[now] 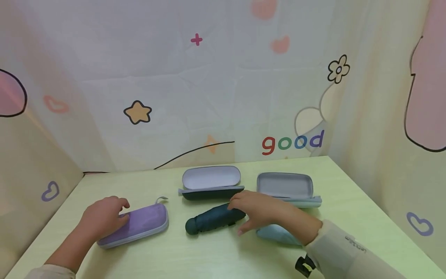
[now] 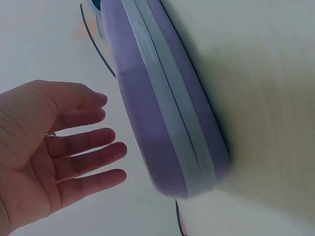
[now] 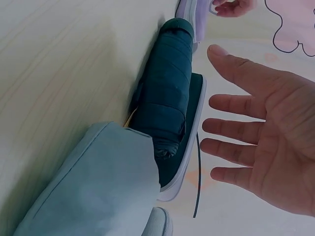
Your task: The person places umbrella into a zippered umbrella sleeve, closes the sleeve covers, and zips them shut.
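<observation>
My left hand hovers over the left end of a closed purple zip case, its fingers loosely bent. In the left wrist view, that palm and the spread fingers stand apart from the case's side. My right hand is above the right end of a dark green folded umbrella, which lies on the table. The right wrist view shows its fingers loosely extended, gripping nothing, beside the umbrella. Partly hidden under the right forearm lies a light blue, fabric-like thing.
Behind the umbrella stands an open dark green case with a pale-lined lid. Right of it is an open mint case with a grey lining. A black cylindrical piece sits by the right sleeve. A printed cloth hangs behind the table.
</observation>
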Motion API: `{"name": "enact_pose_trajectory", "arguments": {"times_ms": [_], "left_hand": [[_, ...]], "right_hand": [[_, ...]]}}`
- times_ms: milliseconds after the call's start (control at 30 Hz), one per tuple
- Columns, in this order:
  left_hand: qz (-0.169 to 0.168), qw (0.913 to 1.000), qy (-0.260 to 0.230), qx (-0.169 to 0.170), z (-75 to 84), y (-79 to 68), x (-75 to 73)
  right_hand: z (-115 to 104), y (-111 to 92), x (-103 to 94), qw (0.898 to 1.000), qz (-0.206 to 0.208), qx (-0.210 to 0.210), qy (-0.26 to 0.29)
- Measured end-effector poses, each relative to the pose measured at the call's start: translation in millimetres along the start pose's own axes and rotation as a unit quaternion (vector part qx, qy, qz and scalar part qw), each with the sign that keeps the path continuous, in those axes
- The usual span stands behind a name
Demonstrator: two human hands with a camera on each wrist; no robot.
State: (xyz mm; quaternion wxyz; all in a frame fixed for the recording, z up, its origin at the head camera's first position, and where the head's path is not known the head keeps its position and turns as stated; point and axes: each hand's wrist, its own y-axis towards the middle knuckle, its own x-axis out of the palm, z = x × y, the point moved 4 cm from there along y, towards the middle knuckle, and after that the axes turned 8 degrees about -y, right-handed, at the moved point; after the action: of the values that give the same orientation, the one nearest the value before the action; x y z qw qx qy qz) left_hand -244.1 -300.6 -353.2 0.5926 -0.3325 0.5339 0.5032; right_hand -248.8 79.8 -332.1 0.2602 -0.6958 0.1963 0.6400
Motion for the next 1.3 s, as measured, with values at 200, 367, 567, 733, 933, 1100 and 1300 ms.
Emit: {"name": "enact_pose_trajectory", "arguments": {"times_ms": [200,367,567,733,933,1100,1300], "left_hand": [[0.017,0.9985,0.003,0.052,24.8,18.4,3.0],[0.018,0.9972,0.003,0.073,46.5,33.0,7.9],[0.022,0.9950,0.002,0.098,68.1,51.5,13.6],[0.035,0.9930,0.006,0.113,77.4,66.6,22.6],[0.062,0.9920,-0.011,0.109,80.9,86.4,26.5],[0.074,0.9926,-0.079,0.054,74.5,101.7,22.4],[0.088,0.9858,-0.143,0.000,67.4,123.1,25.2]], "right_hand": [[-4,7,-2.4,1.000,0.007,-0.003,0.003],[-8,14,-3.3,1.000,0.006,-0.005,0.006],[-10,24,-5.0,1.000,0.004,-0.007,0.001],[-8,34,-1.4,1.000,0.003,0.010,-0.014],[-6,46,8.4,1.000,0.006,0.009,-0.016],[-3,55,17.8,0.999,-0.002,0.008,-0.049],[-3,63,26.2,0.996,-0.032,0.019,-0.078]]}}
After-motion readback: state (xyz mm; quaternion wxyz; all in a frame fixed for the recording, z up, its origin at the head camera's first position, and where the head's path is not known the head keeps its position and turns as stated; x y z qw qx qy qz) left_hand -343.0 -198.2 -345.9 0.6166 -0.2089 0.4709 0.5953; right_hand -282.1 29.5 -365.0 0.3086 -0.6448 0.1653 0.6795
